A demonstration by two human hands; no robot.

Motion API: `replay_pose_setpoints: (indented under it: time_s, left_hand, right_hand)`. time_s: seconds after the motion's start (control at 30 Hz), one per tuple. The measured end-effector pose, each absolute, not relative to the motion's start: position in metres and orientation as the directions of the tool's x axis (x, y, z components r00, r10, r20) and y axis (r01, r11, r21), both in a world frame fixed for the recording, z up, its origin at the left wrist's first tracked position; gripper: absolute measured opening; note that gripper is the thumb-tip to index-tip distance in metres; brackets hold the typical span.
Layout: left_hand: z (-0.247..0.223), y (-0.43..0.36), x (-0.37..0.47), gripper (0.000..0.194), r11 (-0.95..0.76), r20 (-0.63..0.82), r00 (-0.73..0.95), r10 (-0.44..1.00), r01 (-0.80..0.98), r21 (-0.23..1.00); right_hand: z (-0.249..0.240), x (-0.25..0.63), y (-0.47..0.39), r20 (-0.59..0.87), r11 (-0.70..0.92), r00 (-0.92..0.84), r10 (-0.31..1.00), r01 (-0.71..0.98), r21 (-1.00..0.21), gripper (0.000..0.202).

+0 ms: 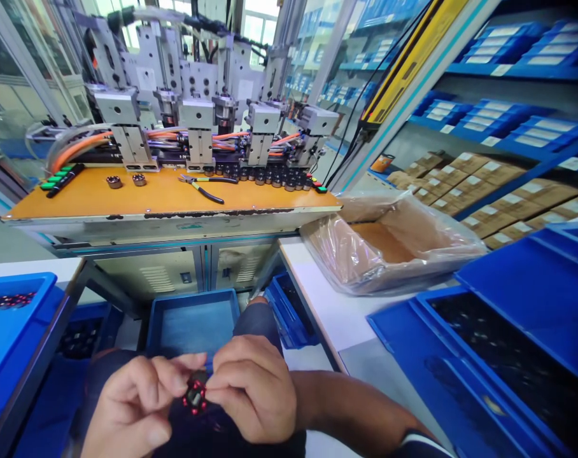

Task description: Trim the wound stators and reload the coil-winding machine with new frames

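A small black part with red dots [195, 393] sits low in the view, over the person's lap, pinched between both hands. The left hand [136, 407] and right hand [255, 388] curl their fingertips closed on it. Just beyond lies a blue tray [193, 324], with pliers [204, 186] farther off on the orange bench [126, 200].

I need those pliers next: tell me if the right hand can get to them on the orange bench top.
Probably yes: the black-handled pliers lie unobstructed, but the right hand must first release the small black part with red studs.

Pliers [204, 187] lie on the bench [126, 203], before the machine [198, 95]; a lined carton [389, 245] sits right.
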State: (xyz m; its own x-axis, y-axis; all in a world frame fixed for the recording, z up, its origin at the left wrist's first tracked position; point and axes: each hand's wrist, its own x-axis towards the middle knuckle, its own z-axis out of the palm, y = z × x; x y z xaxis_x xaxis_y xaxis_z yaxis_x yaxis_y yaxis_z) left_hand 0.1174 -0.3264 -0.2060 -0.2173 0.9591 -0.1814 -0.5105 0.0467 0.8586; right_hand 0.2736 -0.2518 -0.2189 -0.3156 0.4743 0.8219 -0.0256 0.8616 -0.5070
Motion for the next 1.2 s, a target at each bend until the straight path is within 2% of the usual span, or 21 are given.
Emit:
replay_pose_setpoints:
  time_s: [0.07,0.13,0.2,0.27,0.33,0.4,0.5,0.57,0.67,0.73,0.8,0.87,0.9,0.97,1.03,1.13,1.2]
  left_hand:
    - [-0.209,-0.322,0.113,0.04,0.122,-0.202,-0.108,0.973,-0.499,0.858]
    - [-0.212,-0.319,0.108,0.051,0.229,-0.208,0.095,0.973,-0.379,0.896]
    - [-0.212,-0.318,0.108,0.043,0.292,-0.238,0.229,0.944,-0.242,0.925]
    - [-0.21,-0.32,0.111,0.035,0.292,-0.264,0.156,0.952,-0.201,0.935]
    - [-0.208,-0.323,0.117,0.03,0.253,-0.268,-0.034,0.963,-0.235,0.939]
    - [-0.207,-0.325,0.122,0.025,0.185,-0.235,-0.169,0.957,-0.267,0.946]
    - [-0.209,-0.327,0.121,0.017,0.069,-0.124,-0.189,0.974,-0.273,0.96]
    - [-0.21,-0.327,0.119,0.022,0.008,-0.076,-0.185,0.98,-0.347,0.938]
    - [-0.212,-0.324,0.117,0.034,-0.019,-0.12,-0.224,0.967,-0.533,0.846]
    - [-0.213,-0.321,0.116,0.042,0.067,-0.157,-0.118,0.98,-0.548,0.834]
    - [-0.214,-0.318,0.114,0.05,0.212,-0.183,0.106,0.977,-0.454,0.865]
    - [-0.214,-0.317,0.113,0.048,0.311,-0.219,0.276,0.936,-0.355,0.882]
    - [-0.213,-0.317,0.113,0.044,0.323,-0.233,0.282,0.931,-0.333,0.886]
    - [-0.211,-0.319,0.116,0.035,0.285,-0.244,0.16,0.957,-0.335,0.898]
    - [-0.208,-0.322,0.121,0.027,0.205,-0.231,-0.037,0.972,-0.341,0.917]
    - [-0.208,-0.324,0.125,0.02,0.104,-0.203,-0.237,0.95,-0.375,0.921]
    - [-0.211,-0.324,0.123,0.023,0.04,-0.166,-0.261,0.951,-0.428,0.903]
  right_hand:
    - [-0.225,0.272,-0.251,0.875,0.906,-0.279,0.396,-0.036,-0.421,0.018]
    - [-0.229,0.27,-0.249,0.907,0.931,-0.253,0.337,-0.053,-0.361,0.017]
    - [-0.23,0.27,-0.246,0.914,0.937,-0.258,0.313,-0.07,-0.341,0.015]
    - [-0.229,0.271,-0.243,0.912,0.944,-0.29,0.292,-0.062,-0.323,0.015]
    - [-0.225,0.273,-0.24,0.913,0.954,-0.302,0.275,-0.033,-0.298,0.016]
    - [-0.222,0.274,-0.24,0.898,0.946,-0.311,0.311,0.012,-0.324,0.016]
    - [-0.217,0.275,-0.242,0.837,0.9,-0.343,0.426,0.068,-0.43,0.014]
    - [-0.216,0.275,-0.245,0.812,0.874,-0.337,0.477,0.089,-0.477,0.013]
    - [-0.217,0.274,-0.248,0.828,0.882,-0.316,0.463,0.067,-0.467,0.013]
    - [-0.22,0.273,-0.248,0.847,0.894,-0.306,0.434,0.036,-0.446,0.014]
    - [-0.222,0.273,-0.246,0.862,0.904,-0.297,0.411,0.01,-0.428,0.014]
    - [-0.222,0.274,-0.243,0.877,0.918,-0.303,0.372,-0.015,-0.395,0.014]
    - [-0.221,0.275,-0.241,0.881,0.926,-0.316,0.351,-0.019,-0.376,0.014]
    - [-0.219,0.278,-0.239,0.876,0.934,-0.347,0.334,-0.001,-0.356,0.013]
    - [-0.215,0.279,-0.24,0.853,0.924,-0.37,0.367,0.045,-0.379,0.012]
    - [-0.209,0.281,-0.245,0.781,0.858,-0.367,0.505,0.118,-0.5,0.009]
    - [-0.206,0.28,-0.247,0.727,0.801,-0.356,0.586,0.121,-0.587,0.009]
